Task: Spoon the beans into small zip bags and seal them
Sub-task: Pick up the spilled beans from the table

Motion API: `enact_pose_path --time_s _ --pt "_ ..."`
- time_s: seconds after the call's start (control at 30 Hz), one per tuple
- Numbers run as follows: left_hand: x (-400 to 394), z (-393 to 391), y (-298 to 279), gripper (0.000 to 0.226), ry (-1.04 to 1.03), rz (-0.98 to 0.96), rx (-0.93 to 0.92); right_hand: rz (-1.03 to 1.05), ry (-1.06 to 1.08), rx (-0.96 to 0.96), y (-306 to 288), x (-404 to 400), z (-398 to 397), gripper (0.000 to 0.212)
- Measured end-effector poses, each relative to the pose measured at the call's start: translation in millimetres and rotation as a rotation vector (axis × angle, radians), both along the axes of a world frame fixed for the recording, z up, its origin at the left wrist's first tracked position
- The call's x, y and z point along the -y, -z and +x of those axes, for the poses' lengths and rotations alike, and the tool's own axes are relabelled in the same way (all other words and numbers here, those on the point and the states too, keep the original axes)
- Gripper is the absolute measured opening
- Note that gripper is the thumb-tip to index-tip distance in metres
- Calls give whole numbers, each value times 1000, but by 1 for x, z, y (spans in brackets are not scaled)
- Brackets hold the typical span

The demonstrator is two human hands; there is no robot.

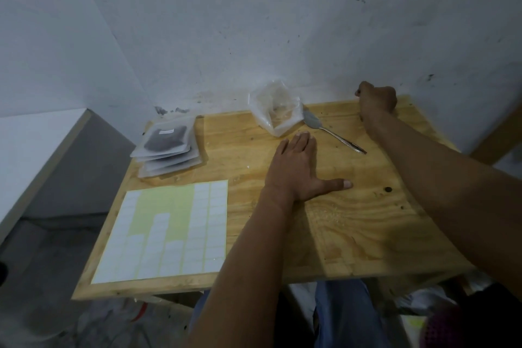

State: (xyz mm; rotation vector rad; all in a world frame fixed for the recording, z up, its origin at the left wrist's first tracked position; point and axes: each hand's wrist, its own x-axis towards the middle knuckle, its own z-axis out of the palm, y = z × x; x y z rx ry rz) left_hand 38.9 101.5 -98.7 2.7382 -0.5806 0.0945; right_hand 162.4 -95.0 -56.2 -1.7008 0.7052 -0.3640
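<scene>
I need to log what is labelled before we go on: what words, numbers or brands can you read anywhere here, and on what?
No text can be read in this view.
Top bag of the stack of filled zip bags: a small white label, too small and blurred to read.
Sticker sheet: its white labels look blank.
Clear plastic bag, spoon and table: no print visible.
</scene>
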Motion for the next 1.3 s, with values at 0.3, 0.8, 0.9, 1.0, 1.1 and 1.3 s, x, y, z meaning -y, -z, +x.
enact_pose_path --time_s 0.3,0.8,0.9,1.0,1.1,1.3 --pt "-2 -3 -2 128 19 55 -48 838 -108 184 -29 18 -62 26" --pt "2 -28 -6 122 -69 136 -86 -871 -488 -31 3 44 -198 45" --pt "1 -34 -5 116 -78 137 -61 -1029 -500 -78 8 41 -212 49" --pt "-1 -38 -5 111 -77 143 -44 -1155 -511 -176 13 34 -219 52" --pt "0 -39 -4 110 -81 141 -40 -1252 -523 -196 20 30 -220 51" --pt "-1 -38 -1 110 -81 125 -22 -1280 -587 -213 20 33 -210 44"
